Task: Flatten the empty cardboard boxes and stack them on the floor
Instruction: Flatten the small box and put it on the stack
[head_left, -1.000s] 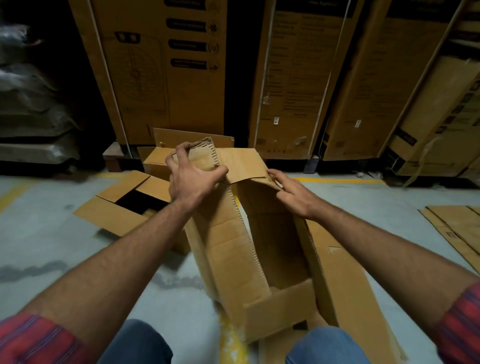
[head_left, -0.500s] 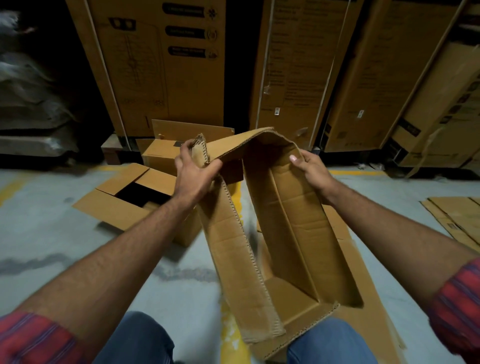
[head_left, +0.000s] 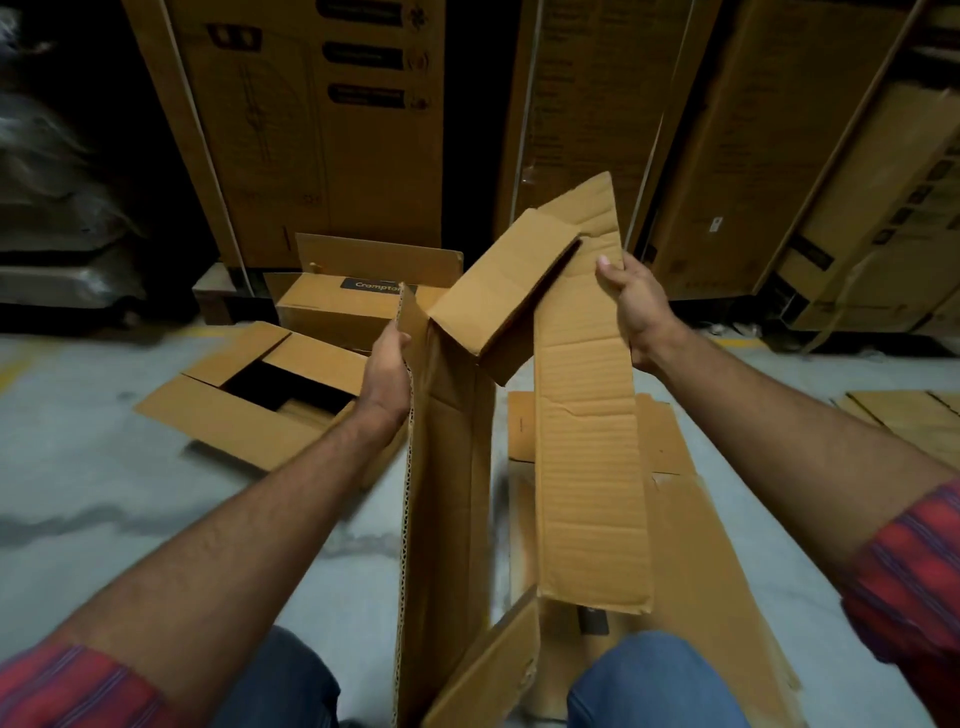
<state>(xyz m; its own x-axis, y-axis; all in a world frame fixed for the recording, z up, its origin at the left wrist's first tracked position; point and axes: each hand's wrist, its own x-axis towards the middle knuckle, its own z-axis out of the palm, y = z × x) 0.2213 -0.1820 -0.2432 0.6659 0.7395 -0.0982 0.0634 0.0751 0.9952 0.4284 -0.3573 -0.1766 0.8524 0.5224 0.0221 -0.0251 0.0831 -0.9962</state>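
Observation:
I hold a long brown cardboard box (head_left: 587, 441) spread open in front of me, above the floor. My left hand (head_left: 387, 371) grips its left wall at the corrugated edge. My right hand (head_left: 636, 301) grips the right panel near its top, thumb on the inner face. An end flap (head_left: 498, 291) folds across between the two panels. Flattened cardboard (head_left: 691, 519) lies on the floor beneath the box, at the right.
An open box (head_left: 249, 400) with spread flaps sits on the floor at the left, and a printed box (head_left: 337, 306) stands behind it. Tall cartons (head_left: 311, 130) line the back wall. More flat cardboard (head_left: 914, 415) lies at the far right. My knees (head_left: 654, 680) are at the bottom.
The box's walls have been pulled apart, my right hand moving right and up with its panel. The end flap has swung up between the panels, and the box has opened out flatter.

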